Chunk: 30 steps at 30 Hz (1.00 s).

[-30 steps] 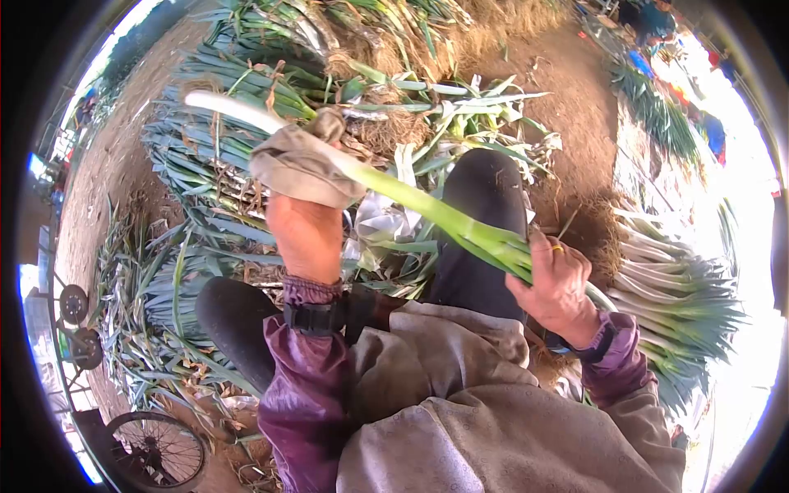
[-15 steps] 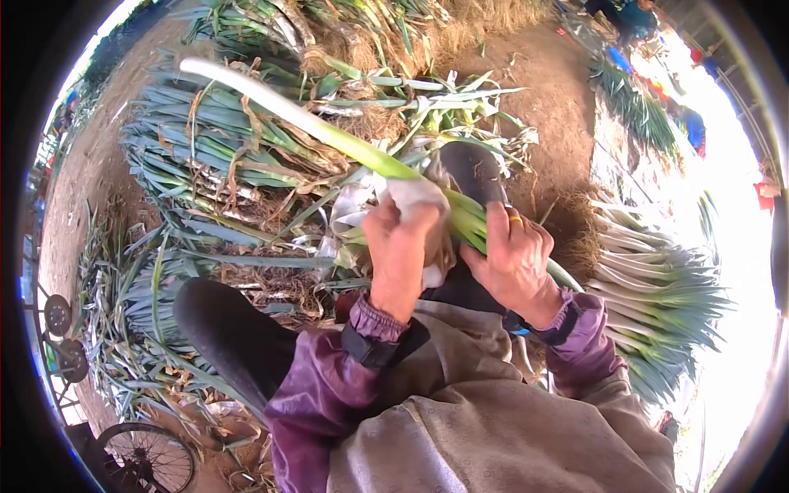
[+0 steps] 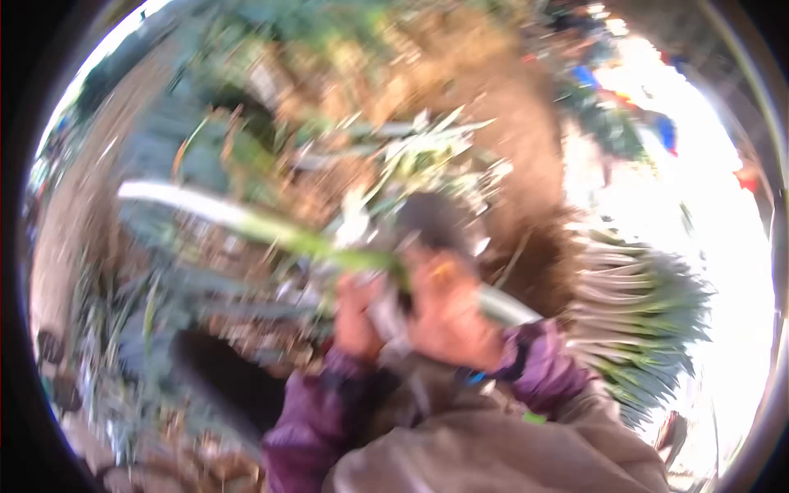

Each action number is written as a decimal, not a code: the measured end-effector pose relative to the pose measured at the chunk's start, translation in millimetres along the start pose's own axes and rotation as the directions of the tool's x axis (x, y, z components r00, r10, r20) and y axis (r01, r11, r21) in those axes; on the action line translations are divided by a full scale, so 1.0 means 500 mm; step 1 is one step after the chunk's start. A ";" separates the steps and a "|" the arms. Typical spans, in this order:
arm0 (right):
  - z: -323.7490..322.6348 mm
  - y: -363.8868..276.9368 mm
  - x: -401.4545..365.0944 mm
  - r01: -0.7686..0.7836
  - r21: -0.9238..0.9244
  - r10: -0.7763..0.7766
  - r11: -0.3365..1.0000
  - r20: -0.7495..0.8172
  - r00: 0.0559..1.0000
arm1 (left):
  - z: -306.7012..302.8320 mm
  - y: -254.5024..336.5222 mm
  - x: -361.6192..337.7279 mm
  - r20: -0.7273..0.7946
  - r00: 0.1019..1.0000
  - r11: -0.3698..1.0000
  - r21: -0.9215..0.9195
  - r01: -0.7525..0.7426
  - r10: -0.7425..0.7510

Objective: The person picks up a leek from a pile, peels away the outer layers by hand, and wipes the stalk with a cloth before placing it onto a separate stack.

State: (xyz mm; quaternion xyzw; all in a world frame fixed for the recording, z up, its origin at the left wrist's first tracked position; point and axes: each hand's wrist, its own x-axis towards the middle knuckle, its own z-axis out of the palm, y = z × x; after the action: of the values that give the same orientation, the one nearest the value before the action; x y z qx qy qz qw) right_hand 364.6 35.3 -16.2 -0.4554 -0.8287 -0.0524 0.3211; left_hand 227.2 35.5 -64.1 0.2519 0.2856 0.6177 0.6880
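Note:
A long leek [image 3: 283, 234] with a white stem lies slantwise in front of me, its white end to the upper left, blurred by motion. My right hand [image 3: 452, 312], a yellow ring on one finger, is closed on the leek's green part. Close beside it on the left, my left hand [image 3: 357, 316] has its fingers closed round a pale cloth [image 3: 388, 311], just below the leek. Its fingertips are smeared. Part of the leek shows again past my right hand, above the purple sleeve.
Bundles of untrimmed leeks [image 3: 164, 156] with dry leaves lie to the left and top. A fan of cleaned leeks [image 3: 641, 320] lies at the right. Loose leaves [image 3: 436, 156] and brown soil [image 3: 526, 131] are ahead. My dark knee [image 3: 218, 378] is at the lower left.
Both hands have moved down and to the left with the leek and have come closer together. The leek's white end has swung lower and left. The whole view has shifted and blurred.

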 end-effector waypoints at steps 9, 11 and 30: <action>-0.027 0.085 0.077 -0.311 0.638 0.140 0.704 0.304 0.942 | -0.009 0.028 0.004 -0.014 0.986 0.967 0.201 -0.159 0.165; 0.023 0.063 0.058 -0.495 0.747 0.081 0.444 0.516 0.852 | -0.026 0.013 -0.002 0.009 0.965 0.851 0.470 -0.236 0.263; -0.119 0.078 0.141 -0.430 0.737 -0.091 0.522 0.549 0.831 | 0.131 0.028 -0.038 0.287 0.958 0.818 0.551 -0.166 0.001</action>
State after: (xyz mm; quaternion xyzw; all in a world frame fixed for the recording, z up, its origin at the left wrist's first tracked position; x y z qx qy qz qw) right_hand 397.4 86.1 63.7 -0.3227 -0.7527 0.5098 0.2635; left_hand 262.1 18.5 -5.9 0.5407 0.3477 0.4933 0.5861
